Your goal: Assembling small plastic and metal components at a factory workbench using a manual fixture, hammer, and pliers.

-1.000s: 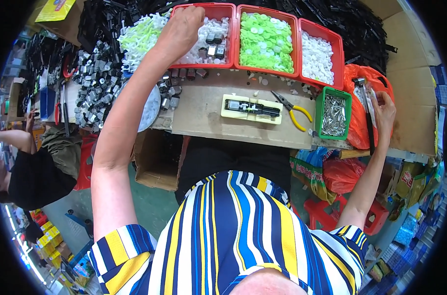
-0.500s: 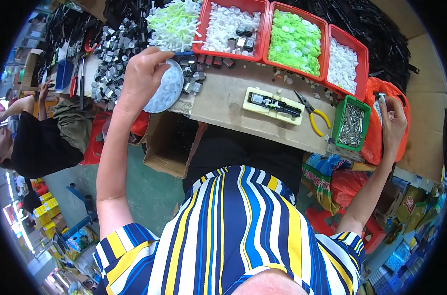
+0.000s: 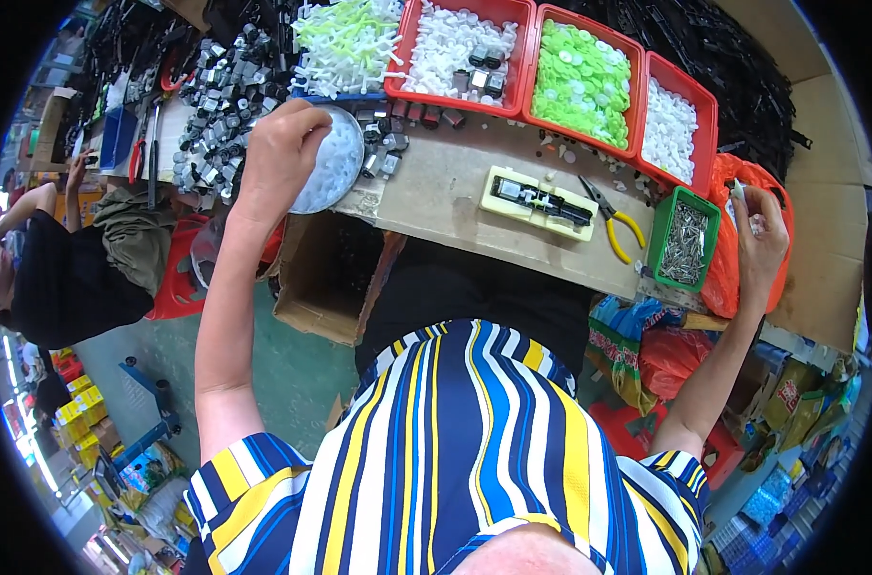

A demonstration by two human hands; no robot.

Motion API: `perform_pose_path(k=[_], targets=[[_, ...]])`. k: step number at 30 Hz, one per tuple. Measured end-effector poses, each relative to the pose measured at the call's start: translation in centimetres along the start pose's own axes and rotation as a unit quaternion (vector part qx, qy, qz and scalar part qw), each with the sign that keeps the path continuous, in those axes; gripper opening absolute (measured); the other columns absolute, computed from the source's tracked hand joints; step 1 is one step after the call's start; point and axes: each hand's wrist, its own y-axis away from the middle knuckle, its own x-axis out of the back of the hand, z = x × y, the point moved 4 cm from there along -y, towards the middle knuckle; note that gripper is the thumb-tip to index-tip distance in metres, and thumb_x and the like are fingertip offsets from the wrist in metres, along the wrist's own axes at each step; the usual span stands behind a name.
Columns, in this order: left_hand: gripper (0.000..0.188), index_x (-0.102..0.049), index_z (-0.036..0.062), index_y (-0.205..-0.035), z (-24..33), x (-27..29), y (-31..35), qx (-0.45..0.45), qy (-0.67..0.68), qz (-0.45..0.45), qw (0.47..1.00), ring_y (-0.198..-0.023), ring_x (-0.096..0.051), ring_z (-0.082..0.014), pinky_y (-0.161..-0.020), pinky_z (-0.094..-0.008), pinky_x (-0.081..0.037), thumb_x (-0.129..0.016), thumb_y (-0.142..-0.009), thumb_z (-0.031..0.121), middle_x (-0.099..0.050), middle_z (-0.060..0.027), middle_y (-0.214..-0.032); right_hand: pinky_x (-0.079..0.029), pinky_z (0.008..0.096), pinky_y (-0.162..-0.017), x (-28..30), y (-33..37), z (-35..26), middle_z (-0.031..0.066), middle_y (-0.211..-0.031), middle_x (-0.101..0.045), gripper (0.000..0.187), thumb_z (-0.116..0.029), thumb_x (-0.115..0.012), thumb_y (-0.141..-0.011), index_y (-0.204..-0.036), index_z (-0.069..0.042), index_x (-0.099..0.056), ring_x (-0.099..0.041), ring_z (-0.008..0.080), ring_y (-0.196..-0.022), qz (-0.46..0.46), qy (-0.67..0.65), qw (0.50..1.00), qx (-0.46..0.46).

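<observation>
At the left, my left hand (image 3: 278, 158) is closed in a pinch over the edge of a round plate (image 3: 334, 161) with a pale, lumpy surface. Whatever its fingertips hold, if anything, is hidden. On the far right my right hand (image 3: 764, 230) is closed above a red plastic bag (image 3: 722, 266), gripping a small whitish piece (image 3: 739, 191) too small to name. Between the hands, a cream-coloured holder (image 3: 493, 203) lies on the bench with a black and silver mechanism (image 3: 541, 199) set in it. Neither hand touches it.
Yellow-handled pliers (image 3: 616, 225) and a green tray of metal pins (image 3: 661, 240) lie to the right. Red trays (image 3: 530, 72) of white and lime-green plastic parts line the back. Silver-black blocks (image 3: 220, 105) are heaped at left. Another person (image 3: 72, 278) sits far left.
My left hand's fingertips have drawn in and down a little. My right hand has turned slightly, and a whitish tip now shows at its fingers where a shiny piece showed before.
</observation>
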Motion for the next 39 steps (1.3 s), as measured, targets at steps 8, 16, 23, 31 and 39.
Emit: perform_pose_path(k=[8, 16, 23, 31, 39], targets=[[0.006, -0.067, -0.0021, -0.086, 0.9, 0.5, 1.9, -0.005, -0.029, -0.016, 0.999, -0.076, -0.065, -0.0347, -0.067, -0.04, -0.05, -0.065, -0.081, -0.003, -0.065, -0.0153, -0.082, -0.049, 0.0274, -0.079, -1.8, 0.6, -4.6, 0.0068, -0.091, -0.066, 0.024, -0.002, -0.068, -0.09, -0.114, 0.001, -0.066, -0.061, 0.0134, -0.085, 0.027, -0.089, 0.995, 0.017], [0.007, -0.07, -0.0012, -0.084, 2.7, 0.9, 3.7, 0.022, -0.006, -0.073, 0.997, -0.072, -0.067, -0.0284, -0.064, -0.036, -0.051, -0.068, -0.078, -0.003, -0.067, -0.0132, -0.081, -0.048, 0.0265, -0.083, -3.9, 1.5, -7.0, 0.0039, -0.091, -0.064, 0.019, 0.001, -0.068, -0.088, -0.106, 0.001, -0.062, -0.06, 0.0117, -0.09, 0.044, -0.208, 0.977, -0.002], [0.011, -0.073, -0.003, -0.094, 5.4, -0.7, 3.1, 0.129, 0.351, 0.059, 0.926, -0.083, -0.064, -0.0092, -0.076, -0.0226, -0.051, -0.072, -0.083, -0.008, -0.07, -0.0041, -0.09, -0.048, 0.0206, -0.074, -8.7, 3.3, -13.4, 0.0031, -0.098, -0.064, 0.022, 0.005, -0.071, -0.085, -0.104, -0.002, -0.062, -0.062, 0.007, -0.087, -0.033, -0.528, 0.848, -0.04], [0.012, -0.072, -0.0019, -0.097, 10.3, -6.8, 2.0, 0.177, 0.547, 0.012, 0.818, -0.08, -0.065, -0.0111, -0.069, -0.0217, -0.048, -0.073, -0.085, -0.002, -0.07, -0.0044, -0.092, -0.053, 0.0227, -0.078, -12.0, 5.9, -17.5, 0.005, -0.099, -0.065, 0.022, 0.005, -0.072, -0.085, -0.104, 0.002, -0.061, -0.064, 0.0104, -0.087, -0.074, -0.661, 0.733, -0.144], [0.014, -0.072, -0.001, -0.098, 12.4, -9.1, 1.5, 0.175, 0.601, -0.032, 0.779, -0.081, -0.067, -0.0112, -0.069, -0.0221, -0.049, -0.074, -0.084, -0.001, -0.071, -0.0063, -0.094, -0.051, 0.0239, -0.081, -12.2, 6.9, -16.3, 0.0072, -0.101, -0.066, 0.022, 0.004, -0.074, -0.084, -0.102, 0.001, -0.063, -0.063, 0.0113, -0.092, -0.04, -0.665, 0.731, -0.148]])
